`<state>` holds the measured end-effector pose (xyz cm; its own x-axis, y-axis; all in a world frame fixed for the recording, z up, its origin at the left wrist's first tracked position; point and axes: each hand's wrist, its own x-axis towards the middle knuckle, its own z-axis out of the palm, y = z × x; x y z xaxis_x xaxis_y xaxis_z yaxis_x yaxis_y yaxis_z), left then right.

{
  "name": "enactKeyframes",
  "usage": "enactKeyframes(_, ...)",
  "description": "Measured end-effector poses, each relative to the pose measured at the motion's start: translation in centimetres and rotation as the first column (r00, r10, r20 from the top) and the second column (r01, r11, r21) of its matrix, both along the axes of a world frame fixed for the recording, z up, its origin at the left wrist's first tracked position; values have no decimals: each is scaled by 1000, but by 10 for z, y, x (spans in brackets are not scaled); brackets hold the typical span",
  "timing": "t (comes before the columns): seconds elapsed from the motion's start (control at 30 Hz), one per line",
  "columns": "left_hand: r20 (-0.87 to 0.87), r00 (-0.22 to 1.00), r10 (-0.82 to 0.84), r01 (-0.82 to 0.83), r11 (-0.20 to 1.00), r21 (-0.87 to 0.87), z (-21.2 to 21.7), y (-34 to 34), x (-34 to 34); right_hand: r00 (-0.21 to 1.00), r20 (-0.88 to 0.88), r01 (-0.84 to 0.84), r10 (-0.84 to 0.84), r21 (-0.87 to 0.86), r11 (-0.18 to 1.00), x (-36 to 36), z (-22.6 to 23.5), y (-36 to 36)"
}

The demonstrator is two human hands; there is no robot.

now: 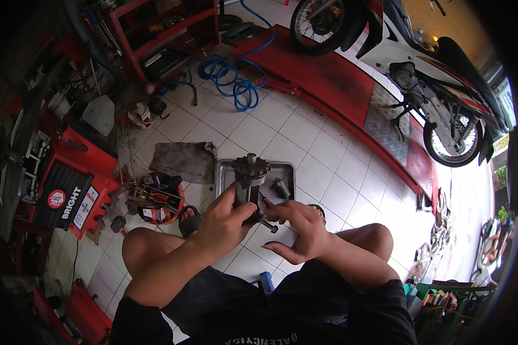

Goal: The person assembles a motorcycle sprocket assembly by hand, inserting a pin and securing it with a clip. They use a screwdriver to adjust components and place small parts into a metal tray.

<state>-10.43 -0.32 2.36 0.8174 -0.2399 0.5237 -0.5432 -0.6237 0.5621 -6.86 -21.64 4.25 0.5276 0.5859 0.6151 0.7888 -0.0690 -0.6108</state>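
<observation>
My left hand [221, 224] is closed round a dark metal mechanical part [247, 192] with a cylindrical body and a wide lobed flange at its far end. I hold it upright over a shallow metal tray [219, 184] on the floor. From the part's near end sticks out a bolt-like rod [269, 225] with a round head. My right hand [299, 227] is beside that rod, its thumb apart from the bent fingers, and nothing shows in its grip. Inside the tray, to the right, lies a small grey metal cylinder [281, 188].
A grey rag [181, 161] and a red tub of tools [178, 214] lie left of the tray. A coiled blue hose [233, 80] is farther off. A motorcycle [411, 80] stands on a red lift platform [328, 86] at the far right. Red tool cabinets [77, 152] line the left.
</observation>
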Motion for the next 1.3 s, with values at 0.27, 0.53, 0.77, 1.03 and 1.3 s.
enactKeyframes(0.27, 151, 961, -233, 209, 965, 160, 12, 4, 2, 944, -298, -244, 142, -342, 907, 16, 9, -15)
enactKeyframes(0.53, 138, 966, -220, 195, 966, 171, 0, 4, 2, 815, -563, -280, 138, -174, 944, 2, -1, -14)
enactKeyframes(0.77, 113, 972, -205, 183, 967, 177, 2, 0, 3, 617, -767, -333, 178, -50, 941, 1, -2, -12)
enactKeyframes(1.03, 42, 993, -106, 99, 985, 141, -5, -4, 0, 654, -747, -259, 121, -71, 963, -1, -4, -15)
enactKeyframes(1.3, -526, 845, -92, -28, 976, -217, -26, -10, 6, 911, -412, -123, 24, -217, 968, 2, -13, -14)
